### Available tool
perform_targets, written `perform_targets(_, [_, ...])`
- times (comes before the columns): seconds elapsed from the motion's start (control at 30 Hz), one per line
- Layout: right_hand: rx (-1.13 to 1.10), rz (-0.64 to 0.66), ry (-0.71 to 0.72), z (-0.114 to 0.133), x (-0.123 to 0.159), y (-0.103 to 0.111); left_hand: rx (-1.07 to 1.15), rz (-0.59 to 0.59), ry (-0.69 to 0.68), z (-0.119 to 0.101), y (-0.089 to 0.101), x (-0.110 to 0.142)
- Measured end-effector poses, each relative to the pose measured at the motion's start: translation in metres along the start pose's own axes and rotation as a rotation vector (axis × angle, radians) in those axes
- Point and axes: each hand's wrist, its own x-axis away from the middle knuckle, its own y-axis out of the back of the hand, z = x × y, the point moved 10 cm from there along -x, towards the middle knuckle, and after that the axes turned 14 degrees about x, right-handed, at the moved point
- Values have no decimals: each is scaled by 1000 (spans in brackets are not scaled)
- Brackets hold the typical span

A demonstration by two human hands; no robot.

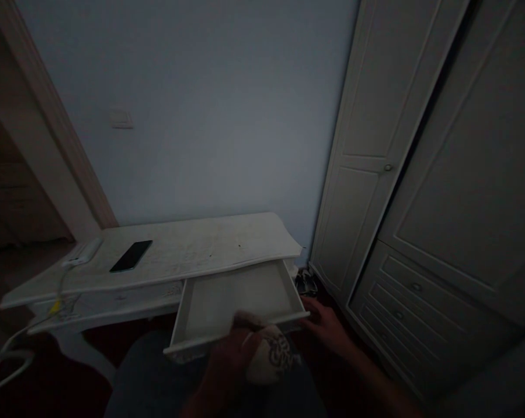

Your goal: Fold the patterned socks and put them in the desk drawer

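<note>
A pulled-out white drawer [240,293] juts from the white table, its inside bare. In front of it my left hand [234,348] is closed around a pale cloth [268,357] with a dark printed pattern, blurred by motion. The cloth bunches up over the drawer's front edge and hangs down in front of it. At the drawer's right front corner, my right hand [325,325] has its fingers curled against the side and front panel. Part of the drawer front is hidden behind the cloth and left hand.
On the white table [201,244] lie a dark phone [131,256] and a white power strip [83,252] with cables at the left. Shoes [306,283] rest on the floor by the wall. A pale wardrobe [366,174] with drawers stands at the right. My legs are under the drawer.
</note>
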Motion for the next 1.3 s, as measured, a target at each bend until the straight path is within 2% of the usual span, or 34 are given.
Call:
perform_targets(0.07, [-68, 24, 14, -3, -1, 0, -55, 113, -34, -15, -19, -22])
perform_targets(0.17, [-118, 72, 27, -2, -2, 1, -100, 270, -75, -37, -59, -49])
perform_targets(0.33, [-154, 152, 58, 17, 0, 2, -88, 362, -137, -73, -122, -83])
perform_targets(0.43, [-108, 82, -28, 7, 6, 6, -93, 383, -107, -79, -139, -91])
perform_targets(0.5, [-42, 56, -87, -6, 13, 5, -102, 380, -78, -75, -138, -87])
perform_targets(0.6, [60, 48, -95, -19, 22, 2, -119, 367, -37, -64, -124, -74])
perform_targets(0.67, [104, -27, -100, -22, 23, 12, -134, 358, -3, -56, -112, -66])
perform_targets(0.73, [144, -149, -122, -17, 23, 32, -148, 346, 30, -50, -97, -63])
perform_targets(0.8, [183, -255, -123, 1, 22, 51, -148, 326, 22, -51, -79, -68])
perform_targets(0.87, [214, -275, -64, 34, 19, 60, -135, 280, -18, -57, -56, -81])
perform_targets(0.97, [288, -171, 115, 94, 16, 50, -84, 193, -30, -61, -25, -109])
perform_targets(1.03, [397, -117, 228, 124, 15, 37, -22, 158, -2, -58, -14, -127])
perform_targets(1.07, [454, -115, 264, 131, 15, 33, 11, 143, 5, -57, -12, -135])
perform_targets(1.1, [500, -123, 283, 133, 13, 31, 44, 127, 4, -55, -12, -141])
perform_targets(1.17, [543, -145, 272, 121, 7, 32, 115, 105, -3, -52, -15, -149])
perform_targets(1.23, [522, -169, 225, 94, -1, 40, 191, 128, 23, -44, -22, -148])
perform_targets(1.3, [473, -205, 149, 62, -9, 52, 256, 214, 106, -29, -33, -140])
